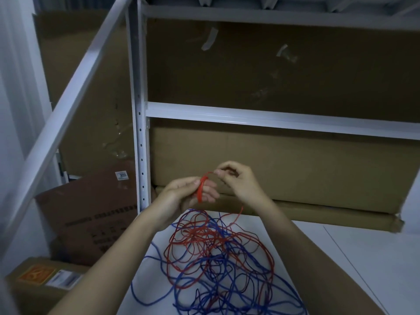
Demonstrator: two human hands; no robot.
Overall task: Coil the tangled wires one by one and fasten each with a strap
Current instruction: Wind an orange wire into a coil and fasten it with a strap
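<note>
Clearly the left hand [181,192] serves as spool, its grip clasping the red coil [200,189]; beside it, the right hand [236,178] pinches the red wire [210,173], feeding it from the tangle [218,253] below.

Head view looks forward and down, close over the table [363,258]

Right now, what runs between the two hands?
In the head view, a short stretch of red wire spans the gap, from the small red coil wound round the left hand's fingers to the pinching right hand.
</note>
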